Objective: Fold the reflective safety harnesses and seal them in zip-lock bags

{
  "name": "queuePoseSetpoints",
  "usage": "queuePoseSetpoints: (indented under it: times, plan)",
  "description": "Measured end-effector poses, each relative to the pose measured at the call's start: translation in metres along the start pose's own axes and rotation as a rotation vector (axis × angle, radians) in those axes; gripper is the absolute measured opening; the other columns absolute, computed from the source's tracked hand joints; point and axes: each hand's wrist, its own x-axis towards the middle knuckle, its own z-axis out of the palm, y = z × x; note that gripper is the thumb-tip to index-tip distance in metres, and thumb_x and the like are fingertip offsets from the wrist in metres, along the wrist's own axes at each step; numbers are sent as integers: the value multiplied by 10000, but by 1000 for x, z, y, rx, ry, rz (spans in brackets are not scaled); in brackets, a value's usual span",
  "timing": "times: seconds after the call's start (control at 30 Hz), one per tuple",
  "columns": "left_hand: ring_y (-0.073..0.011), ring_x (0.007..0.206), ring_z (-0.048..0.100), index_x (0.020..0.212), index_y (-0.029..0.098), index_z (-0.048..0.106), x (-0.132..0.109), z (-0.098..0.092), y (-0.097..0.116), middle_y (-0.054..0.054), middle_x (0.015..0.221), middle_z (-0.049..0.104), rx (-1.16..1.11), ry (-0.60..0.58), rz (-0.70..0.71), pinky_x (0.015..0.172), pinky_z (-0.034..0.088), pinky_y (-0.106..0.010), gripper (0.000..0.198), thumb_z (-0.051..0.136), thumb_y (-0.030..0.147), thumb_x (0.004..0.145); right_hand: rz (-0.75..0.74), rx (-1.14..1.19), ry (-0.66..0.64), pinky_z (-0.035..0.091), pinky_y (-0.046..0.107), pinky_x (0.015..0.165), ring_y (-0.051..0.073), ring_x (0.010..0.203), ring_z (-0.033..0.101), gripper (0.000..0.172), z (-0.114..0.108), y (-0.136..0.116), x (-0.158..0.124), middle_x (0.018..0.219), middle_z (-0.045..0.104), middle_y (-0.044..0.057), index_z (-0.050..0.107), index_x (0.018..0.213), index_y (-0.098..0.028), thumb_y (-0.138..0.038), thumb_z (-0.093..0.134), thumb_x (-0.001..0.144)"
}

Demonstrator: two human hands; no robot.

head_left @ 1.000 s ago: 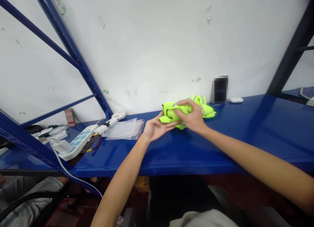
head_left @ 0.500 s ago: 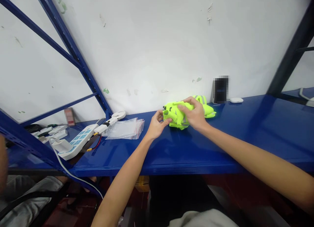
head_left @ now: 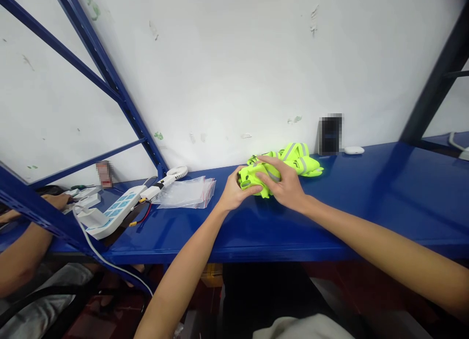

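A crumpled fluorescent yellow reflective vest (head_left: 269,173) with silvery strips is bunched up between both hands, over the blue table. My left hand (head_left: 234,190) grips its left end, thumb across the front and fingers curled behind. Wrapped over the bundle from the right is my right hand (head_left: 282,182), with its thumb and fingers pressed into the fabric. Just behind and to the right, more yellow reflective fabric (head_left: 304,163) lies in a loose heap. Whether the heap and the held bundle are joined cannot be seen.
Clear plastic zip bags (head_left: 186,192) lie left of my hands, beside a small white fan (head_left: 178,172) and a white power strip (head_left: 119,212). A dark blurred object (head_left: 330,134) and a white case (head_left: 354,150) stand along the wall. Another person's arm (head_left: 29,246) rests at the far left.
My hands have squeezed the vest into a tighter bundle, and my right hand has shifted slightly left and down. The heap behind shows more. At far left, another person's arm has reached onto the table.
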Motion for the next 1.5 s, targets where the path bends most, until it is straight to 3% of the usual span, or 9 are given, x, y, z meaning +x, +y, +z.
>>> queuePoseSetpoints:
  times: [0.23, 0.43, 0.53, 0.6, 0.7, 0.87, 1.2, 1.37, 1.5]
  plan:
    - [-134, 728, 509, 968, 178, 568, -3, 1, 0, 7, 812, 572, 119, 47, 47, 671, 411, -228, 539, 858, 364, 554, -124, -36, -132, 532, 416, 866, 256, 1040, 615, 406, -9, -4, 2, 1134, 603, 80, 655, 1198, -296, -391, 715, 808]
    - [-152, 736, 508, 984, 194, 591, -25, 4, 21, 3, 825, 597, 324, 103, 100, 682, 393, -244, 567, 846, 451, 548, -109, 22, -16, 533, 382, 810, 222, 928, 640, 231, -8, -16, 3, 982, 642, 67, 720, 1021, -255, -343, 716, 807]
    - [-200, 814, 560, 1117, 191, 602, -34, -25, 36, -45, 901, 642, 373, -89, 96, 756, 419, -285, 576, 580, 645, 763, -88, 74, -34, 539, 371, 782, 211, 886, 651, 174, -5, -22, 2, 954, 669, 58, 730, 974, -254, -327, 702, 818]
    - [-205, 799, 580, 1137, 185, 600, -34, -56, 42, -50, 850, 651, 488, 0, 35, 765, 429, -298, 586, 370, 652, 869, -62, 136, -92, 542, 365, 765, 204, 855, 657, 148, -1, -22, 0, 927, 688, 56, 735, 945, -247, -315, 702, 819]
    - [-214, 762, 584, 876, 173, 652, -27, -104, 39, -63, 769, 654, 1029, 206, -186, 749, 418, -312, 523, 368, 612, 884, -13, 231, -250, 539, 347, 723, 192, 793, 660, 140, 6, -21, -7, 865, 700, 55, 744, 922, -229, -313, 708, 815]
    - [-315, 848, 639, 823, 166, 672, -24, -141, 12, -160, 849, 699, 1500, 66, -522, 698, 419, -343, 493, 399, 577, 852, 104, 307, -477, 533, 321, 723, 181, 781, 680, 155, 18, -21, -19, 871, 730, 52, 756, 924, -213, -307, 722, 806]
    - [-348, 850, 654, 892, 154, 668, -32, -137, 3, -187, 903, 700, 1624, 99, -481, 674, 415, -369, 339, 379, 329, 861, 226, 357, -575, 491, 422, 976, 230, 1121, 620, 485, 21, -16, -22, 1227, 660, 74, 578, 1318, -262, -375, 668, 855]
    - [-271, 762, 638, 834, 177, 635, -28, -117, 42, -99, 786, 685, 1562, 419, -285, 624, 362, -314, 260, 428, 333, 848, 226, 433, -575, 494, 379, 955, 210, 1094, 619, 208, 28, -9, -24, 1138, 668, 70, 724, 1003, -227, -354, 684, 843]
    - [-219, 682, 609, 779, 184, 620, -32, -80, 78, -52, 700, 656, 1526, 389, -53, 593, 332, -288, 228, 452, 327, 834, 334, 436, -460, 491, 375, 904, 214, 954, 657, 152, 31, -7, -24, 982, 714, 66, 768, 869, -216, -341, 728, 792]
